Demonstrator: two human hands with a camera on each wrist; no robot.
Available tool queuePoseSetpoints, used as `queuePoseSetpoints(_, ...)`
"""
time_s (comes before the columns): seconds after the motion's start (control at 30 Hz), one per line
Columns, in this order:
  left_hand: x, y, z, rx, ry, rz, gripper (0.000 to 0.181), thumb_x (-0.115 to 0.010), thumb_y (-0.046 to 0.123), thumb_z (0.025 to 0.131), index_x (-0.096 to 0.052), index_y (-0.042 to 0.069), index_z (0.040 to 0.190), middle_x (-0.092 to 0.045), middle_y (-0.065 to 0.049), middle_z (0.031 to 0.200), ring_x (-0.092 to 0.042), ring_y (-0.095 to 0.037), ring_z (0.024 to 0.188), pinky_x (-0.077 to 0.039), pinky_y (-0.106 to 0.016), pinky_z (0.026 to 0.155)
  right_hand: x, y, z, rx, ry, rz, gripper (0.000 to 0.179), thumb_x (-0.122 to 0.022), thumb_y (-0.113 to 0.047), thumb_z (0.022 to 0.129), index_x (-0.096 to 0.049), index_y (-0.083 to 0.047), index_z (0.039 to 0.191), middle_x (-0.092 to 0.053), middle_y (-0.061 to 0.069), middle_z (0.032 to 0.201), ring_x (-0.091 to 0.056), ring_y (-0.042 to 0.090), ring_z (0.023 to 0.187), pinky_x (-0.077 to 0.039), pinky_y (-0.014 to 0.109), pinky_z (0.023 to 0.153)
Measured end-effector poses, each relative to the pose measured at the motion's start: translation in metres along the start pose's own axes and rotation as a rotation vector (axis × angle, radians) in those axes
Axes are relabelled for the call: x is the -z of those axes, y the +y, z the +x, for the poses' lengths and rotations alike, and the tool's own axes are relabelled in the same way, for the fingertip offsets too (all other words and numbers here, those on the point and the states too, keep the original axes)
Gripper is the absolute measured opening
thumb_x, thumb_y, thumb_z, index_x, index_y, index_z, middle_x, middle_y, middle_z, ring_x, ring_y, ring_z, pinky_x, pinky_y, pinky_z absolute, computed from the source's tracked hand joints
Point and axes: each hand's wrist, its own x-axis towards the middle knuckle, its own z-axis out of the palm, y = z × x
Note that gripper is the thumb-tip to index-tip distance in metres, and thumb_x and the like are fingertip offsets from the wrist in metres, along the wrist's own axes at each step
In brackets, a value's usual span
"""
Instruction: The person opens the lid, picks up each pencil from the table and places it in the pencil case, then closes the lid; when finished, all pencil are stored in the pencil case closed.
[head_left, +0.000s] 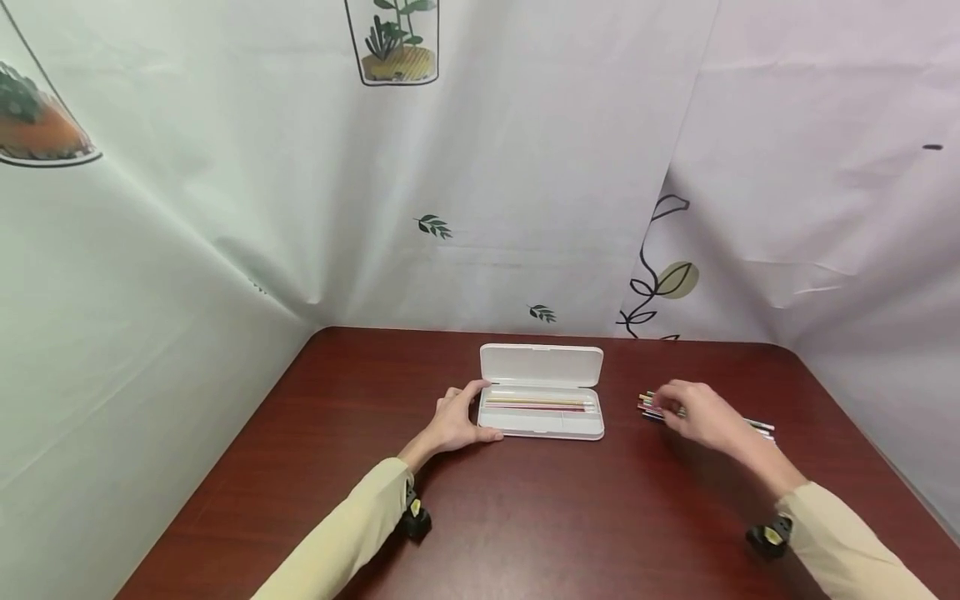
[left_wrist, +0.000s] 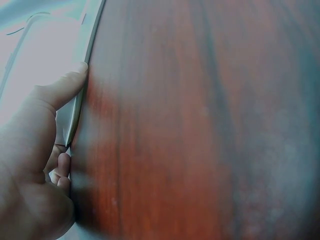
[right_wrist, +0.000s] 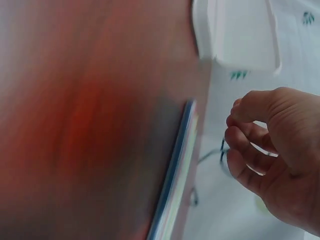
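Note:
A white pencil case [head_left: 525,425] lies on the table with its lid [head_left: 542,364] raised at the back. Inside its long compartment are a few pencils [head_left: 536,406], yellow and red among them. My left hand [head_left: 452,423] grips the case's left end, thumb at the front edge and fingers toward the back. To the right, my right hand [head_left: 703,414] hovers over a bunch of coloured pencils [head_left: 647,407], partly hiding them. In the right wrist view its fingers [right_wrist: 245,145] are loosely bent, thumb near the index finger, and nothing shows between them. The pencils [right_wrist: 172,180] lie below, apart from the hand.
The dark red-brown wooden table [head_left: 525,517] runs back to a white cloth [head_left: 555,192] printed with plants, which hangs behind it and along both sides. The case stands near the table's back edge. A small black device [head_left: 415,518] is strapped to the left wrist.

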Motion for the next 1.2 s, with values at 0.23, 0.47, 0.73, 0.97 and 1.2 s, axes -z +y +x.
queuePoseSetpoints(0.23,0.0,0.0,0.0,-0.009,0.002,0.0,0.09,-0.092,0.037,0.068,-0.049,0.013,0.143,-0.062,-0.01,0.114,-0.048,-0.029,0.11,-0.032,-0.046,0.091,0.013,0.018,-0.051,-0.088,0.017,-0.083,0.025,-0.078,0.009,0.069,-0.07,-0.009,0.084,-0.058,-0.007,0.082,-0.048,0.007,0.067,-0.043,0.031,0.057)
queuePoseSetpoints(0.47,0.001,0.0,-0.002,-0.011,0.001,-0.001,0.09,-0.092,0.038,0.068,-0.049,0.013,0.142,-0.063,-0.01,0.114,-0.048,-0.029,0.109,-0.033,-0.046,0.09,0.018,0.031,-0.083,-0.168,0.008,-0.151,0.028,-0.081,0.008,0.066,-0.07,-0.01,0.085,-0.058,-0.006,0.083,-0.051,0.01,0.068,-0.044,0.035,0.058)
queuePoseSetpoints(0.73,0.0,0.001,0.0,0.0,-0.003,-0.002,0.09,-0.092,0.037,0.068,-0.048,0.015,0.143,-0.063,-0.011,0.117,-0.048,-0.029,0.111,-0.032,-0.045,0.091,0.017,0.039,-0.094,-0.195,0.02,-0.192,0.027,-0.081,0.005,0.065,-0.07,-0.008,0.085,-0.058,-0.004,0.084,-0.054,0.017,0.072,-0.046,0.041,0.062)
queuePoseSetpoints(0.97,0.0,0.001,-0.001,-0.005,-0.001,-0.013,0.089,-0.092,0.037,0.068,-0.049,0.013,0.142,-0.063,-0.012,0.118,-0.048,-0.03,0.11,-0.032,-0.047,0.09,0.018,0.04,-0.095,-0.221,-0.003,-0.188,0.026,-0.08,0.005,0.066,-0.068,-0.007,0.086,-0.057,-0.004,0.082,-0.052,0.015,0.071,-0.045,0.04,0.061)
queuePoseSetpoints(1.2,0.0,0.002,-0.001,0.006,-0.002,-0.024,0.089,-0.093,0.037,0.067,-0.05,0.013,0.141,-0.06,-0.01,0.11,-0.048,-0.028,0.11,-0.031,-0.047,0.091,0.018,0.039,-0.095,-0.288,-0.061,-0.151,0.023,-0.077,0.006,0.071,-0.067,-0.007,0.088,-0.054,-0.004,0.08,-0.05,0.013,0.07,-0.043,0.038,0.059)
